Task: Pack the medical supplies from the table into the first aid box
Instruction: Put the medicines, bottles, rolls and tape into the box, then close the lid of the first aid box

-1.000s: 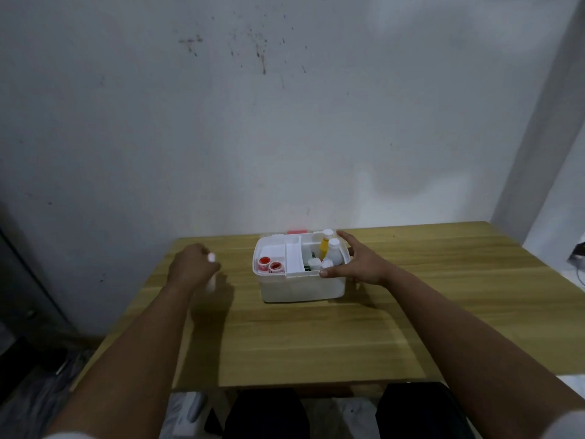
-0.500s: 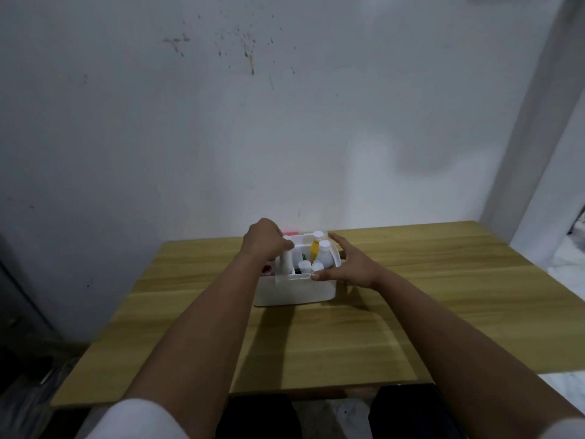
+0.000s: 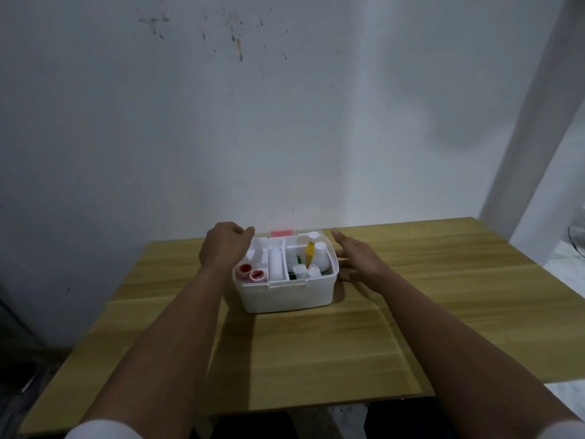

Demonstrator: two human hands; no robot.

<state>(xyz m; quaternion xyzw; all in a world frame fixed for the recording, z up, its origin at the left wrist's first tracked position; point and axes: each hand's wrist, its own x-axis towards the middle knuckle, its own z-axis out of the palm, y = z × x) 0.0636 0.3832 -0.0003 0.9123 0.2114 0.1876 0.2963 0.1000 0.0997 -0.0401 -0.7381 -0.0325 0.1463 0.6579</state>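
First aid box [image 3: 286, 293] sits mid-table [image 3: 316, 350], open. My left hand [image 3: 223, 248] covers its left rim, curled, grip unclear; right hand [image 3: 359, 259] beside it, fingers spread, empty. Lid mostly hidden behind.

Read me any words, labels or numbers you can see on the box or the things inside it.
No text can be read anywhere in this view.
First aid box: plain white front, no lettering visible.
Yellow bottle and white bottles: any labels are too small and blurred to read.
Red-centred rolls: no print visible.
Pink patch behind the box: blurred, nothing legible.
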